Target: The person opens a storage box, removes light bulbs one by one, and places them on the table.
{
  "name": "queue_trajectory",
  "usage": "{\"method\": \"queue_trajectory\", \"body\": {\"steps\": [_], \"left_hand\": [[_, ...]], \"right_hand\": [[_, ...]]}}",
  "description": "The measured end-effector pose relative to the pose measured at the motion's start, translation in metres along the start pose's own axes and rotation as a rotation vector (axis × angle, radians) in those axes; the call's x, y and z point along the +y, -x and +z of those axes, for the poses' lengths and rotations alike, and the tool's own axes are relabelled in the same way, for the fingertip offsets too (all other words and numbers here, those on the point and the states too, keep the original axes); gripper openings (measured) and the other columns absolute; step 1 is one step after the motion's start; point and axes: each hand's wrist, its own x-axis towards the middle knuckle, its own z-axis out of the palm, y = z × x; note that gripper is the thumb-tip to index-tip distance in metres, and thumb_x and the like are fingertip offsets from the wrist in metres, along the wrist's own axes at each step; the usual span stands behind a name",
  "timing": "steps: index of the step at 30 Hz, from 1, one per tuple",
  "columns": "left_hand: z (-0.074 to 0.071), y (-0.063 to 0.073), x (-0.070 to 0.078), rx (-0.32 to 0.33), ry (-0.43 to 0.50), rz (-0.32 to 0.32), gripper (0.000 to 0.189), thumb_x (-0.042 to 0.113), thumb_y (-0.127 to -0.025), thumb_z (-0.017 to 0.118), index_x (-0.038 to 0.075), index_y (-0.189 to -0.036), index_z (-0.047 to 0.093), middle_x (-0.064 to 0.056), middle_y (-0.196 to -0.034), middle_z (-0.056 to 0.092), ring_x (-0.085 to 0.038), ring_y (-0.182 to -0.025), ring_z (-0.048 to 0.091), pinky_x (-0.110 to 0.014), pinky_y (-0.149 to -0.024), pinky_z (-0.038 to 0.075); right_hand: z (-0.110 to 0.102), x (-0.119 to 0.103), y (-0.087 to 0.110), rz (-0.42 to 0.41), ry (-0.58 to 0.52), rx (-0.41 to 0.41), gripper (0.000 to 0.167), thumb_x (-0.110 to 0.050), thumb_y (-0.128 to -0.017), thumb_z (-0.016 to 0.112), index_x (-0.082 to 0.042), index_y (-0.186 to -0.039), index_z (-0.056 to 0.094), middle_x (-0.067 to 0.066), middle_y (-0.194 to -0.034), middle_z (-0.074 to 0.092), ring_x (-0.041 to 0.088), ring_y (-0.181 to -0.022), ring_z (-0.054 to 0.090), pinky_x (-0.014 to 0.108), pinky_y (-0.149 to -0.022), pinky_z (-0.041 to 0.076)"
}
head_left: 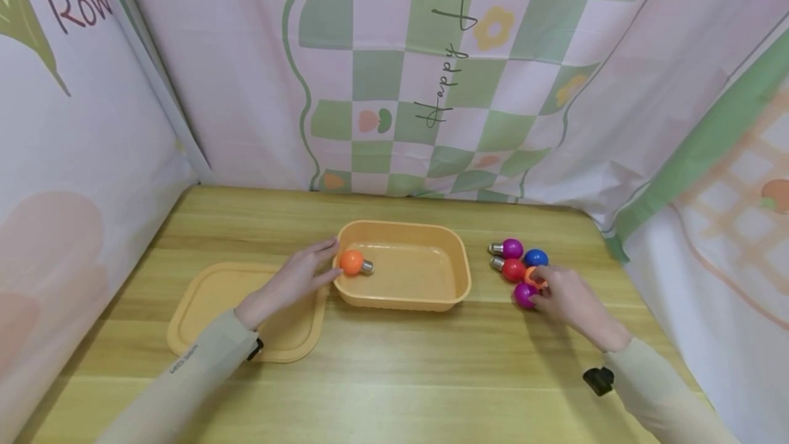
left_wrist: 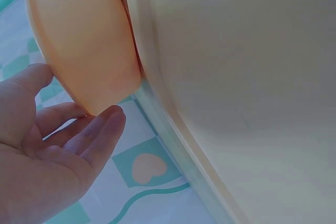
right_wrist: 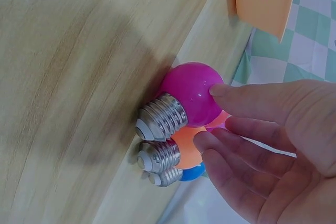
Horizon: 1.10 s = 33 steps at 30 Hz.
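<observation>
An orange bulb (head_left: 352,262) with a metal screw base lies inside the left end of a light orange plastic box (head_left: 407,300). At that end my left hand (head_left: 296,271) touches the rim, thumb and fingers spread along it; the left wrist view shows the fingertips (left_wrist: 113,114) right at the box's corner. My right hand (head_left: 570,300) is over a cluster of bulbs on the right. Its thumb touches a magenta bulb (right_wrist: 193,90), and the loosely bent fingers reach beside another orange bulb (right_wrist: 186,145). A red bulb (head_left: 513,270), a blue bulb (head_left: 536,257) and a second magenta bulb (head_left: 512,248) lie close by.
A matching flat lid (head_left: 212,300) lies on the wooden table (head_left: 401,375) left of the box, partly under my left forearm. Patterned cloth curtains (head_left: 382,74) hang behind the table and along both sides.
</observation>
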Motion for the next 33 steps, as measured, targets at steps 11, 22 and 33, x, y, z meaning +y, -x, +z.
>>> {"method": "queue_trajectory", "body": {"steps": [11,22,33], "left_hand": [[0.000,0.000,0.000,0.004,-0.005,0.004,0.055,0.018,-0.095,0.066,-0.012,-0.138,0.047,-0.028,-0.150,0.042,-0.045,-0.137,0.045,-0.053,-0.114,0.040],[0.001,0.001,-0.001,0.003,-0.009,0.003,0.055,0.018,-0.095,0.066,-0.012,-0.137,0.048,-0.030,-0.149,0.042,-0.045,-0.138,0.045,-0.053,-0.114,0.040],[-0.001,0.000,0.001,0.006,-0.005,0.017,0.055,0.018,-0.095,0.066,-0.013,-0.137,0.048,-0.031,-0.148,0.043,-0.045,-0.136,0.046,-0.053,-0.113,0.042]], "right_hand": [[0.000,0.000,0.002,-0.024,0.002,0.018,0.030,-0.003,-0.071,0.083,0.005,-0.095,0.067,0.019,-0.086,0.069,0.022,-0.067,0.065,0.037,-0.059,0.059],[-0.001,-0.001,0.003,-0.031,-0.006,0.016,0.031,-0.002,-0.070,0.082,0.005,-0.096,0.067,0.019,-0.087,0.069,0.023,-0.068,0.065,0.036,-0.059,0.059],[-0.010,-0.005,-0.001,-0.035,-0.029,-0.013,0.032,-0.005,-0.074,0.082,0.006,-0.100,0.066,0.019,-0.087,0.071,0.024,-0.069,0.067,0.035,-0.058,0.060]]}}
